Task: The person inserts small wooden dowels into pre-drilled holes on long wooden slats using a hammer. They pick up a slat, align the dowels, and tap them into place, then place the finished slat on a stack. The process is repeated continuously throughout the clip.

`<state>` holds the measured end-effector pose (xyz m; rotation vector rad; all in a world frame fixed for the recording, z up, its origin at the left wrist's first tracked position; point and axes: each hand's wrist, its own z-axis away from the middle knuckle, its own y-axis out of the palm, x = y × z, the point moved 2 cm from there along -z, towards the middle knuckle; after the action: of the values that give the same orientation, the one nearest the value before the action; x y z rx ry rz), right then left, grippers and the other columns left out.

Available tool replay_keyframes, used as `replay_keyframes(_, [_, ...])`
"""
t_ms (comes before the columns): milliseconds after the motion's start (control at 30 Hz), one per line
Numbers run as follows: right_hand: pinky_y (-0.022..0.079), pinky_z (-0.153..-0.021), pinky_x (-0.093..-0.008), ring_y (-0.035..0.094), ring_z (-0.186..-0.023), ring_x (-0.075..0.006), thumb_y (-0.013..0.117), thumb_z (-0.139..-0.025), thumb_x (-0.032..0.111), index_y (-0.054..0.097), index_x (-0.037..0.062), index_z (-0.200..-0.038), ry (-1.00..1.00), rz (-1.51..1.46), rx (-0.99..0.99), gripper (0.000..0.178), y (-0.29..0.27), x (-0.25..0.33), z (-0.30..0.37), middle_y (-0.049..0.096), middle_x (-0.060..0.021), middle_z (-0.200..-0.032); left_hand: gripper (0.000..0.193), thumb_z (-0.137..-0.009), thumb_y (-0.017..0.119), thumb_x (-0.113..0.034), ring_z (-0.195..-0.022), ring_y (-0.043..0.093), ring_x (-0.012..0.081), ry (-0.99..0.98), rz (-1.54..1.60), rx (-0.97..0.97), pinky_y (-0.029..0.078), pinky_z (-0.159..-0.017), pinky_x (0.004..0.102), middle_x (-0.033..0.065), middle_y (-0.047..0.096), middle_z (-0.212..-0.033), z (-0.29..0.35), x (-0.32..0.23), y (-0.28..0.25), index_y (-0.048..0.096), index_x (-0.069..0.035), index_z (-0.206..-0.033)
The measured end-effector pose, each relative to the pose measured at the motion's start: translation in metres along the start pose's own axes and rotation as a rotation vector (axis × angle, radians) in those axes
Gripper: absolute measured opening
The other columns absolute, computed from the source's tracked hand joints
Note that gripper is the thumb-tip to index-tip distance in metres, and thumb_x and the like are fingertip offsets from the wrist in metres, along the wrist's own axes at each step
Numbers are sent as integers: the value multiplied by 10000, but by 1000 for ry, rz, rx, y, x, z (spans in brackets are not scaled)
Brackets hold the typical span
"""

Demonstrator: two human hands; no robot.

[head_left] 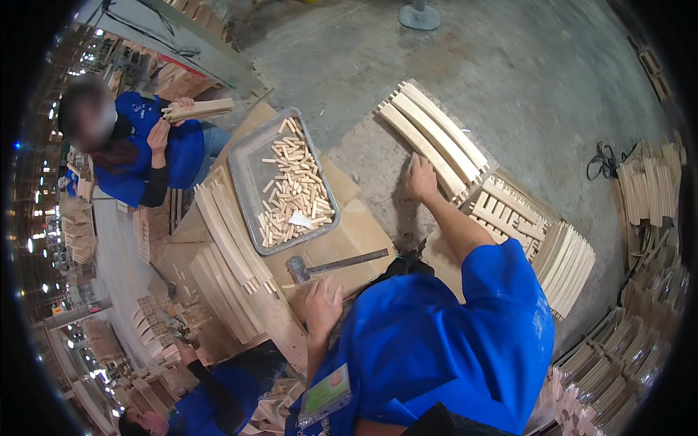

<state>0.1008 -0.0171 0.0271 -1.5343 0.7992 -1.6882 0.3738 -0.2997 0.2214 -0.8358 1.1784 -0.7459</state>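
My left hand (322, 309) rests on the cardboard-covered work surface, fingers apart and holding nothing. Just beyond it lies a hammer (338, 264) with a dark handle. My right hand (422, 179) reaches out to the near edge of a stack of curved wooden slats (429, 142) with pegs at their ends. Its fingers point down and are mostly hidden, so I cannot tell whether they grip a slat. Ahead stands a grey tray (255, 245) of short wooden dowels (294, 189), with a white scrap on top. More curved slats (231, 234) with dowels in their ends lie left of the tray.
A co-worker (156, 142) at the far left holds wooden pieces (200, 110); another (211, 396) works at the lower left. Right of me are stacked wooden parts (563, 265) and slotted pieces (509, 214). Bundled slats (651, 185) stand farther right. A round post base (419, 17) stands on the floor.
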Motion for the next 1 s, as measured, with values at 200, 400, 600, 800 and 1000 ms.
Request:
replay_keyframes(200, [499, -1065, -529, 530, -1291, -464, 705, -890, 171, 514, 52, -1440, 30, 30, 1, 594, -23, 6, -6, 488, -240, -1483, 367, -896, 754, -198, -1036, 674, 440, 12, -10, -43, 538, -913, 497, 237, 707, -1100, 4, 9, 2, 710, -7, -1206])
replay_keyframes(400, [567, -900, -540, 638, -1138, -426, 728, -833, 108, 570, 72, -1319, 36, 159, -128, 513, -68, -21, 5, 594, -220, -1249, 374, -896, 751, -197, -1023, 671, 441, -53, 16, -2, 532, -904, 503, 232, 703, -1086, 23, 19, 15, 701, -3, -1212])
replay_keyframes(600, [567, -926, -515, 661, -1129, -413, 731, -776, 81, 620, 51, -1273, 87, 310, 132, 510, -74, -39, -38, 619, -228, -1230, 357, -908, 743, -189, -1017, 671, 439, -18, 30, 52, 534, -891, 498, 221, 702, -1083, 22, 17, 17, 698, -12, -1215])
replay_keyframes(800, [518, -1009, -476, 631, -1174, -404, 747, -828, 165, 650, 30, -1244, 159, 100, -7, 448, -108, -33, -36, 625, -223, -1230, 330, -925, 727, -183, -1025, 676, 425, -73, 55, -17, 537, -898, 493, 203, 709, -1092, 27, 32, 15, 701, -32, -1217])
replay_keyframes(1000, [502, -1010, -482, 623, -1140, -414, 749, -852, 149, 628, 27, -1242, 115, 49, -89, 426, -103, -28, -18, 617, -226, -1196, 348, -928, 723, -211, -1046, 676, 426, -165, 64, 24, 534, -910, 500, 215, 706, -1113, 41, 45, 25, 696, -28, -1222])
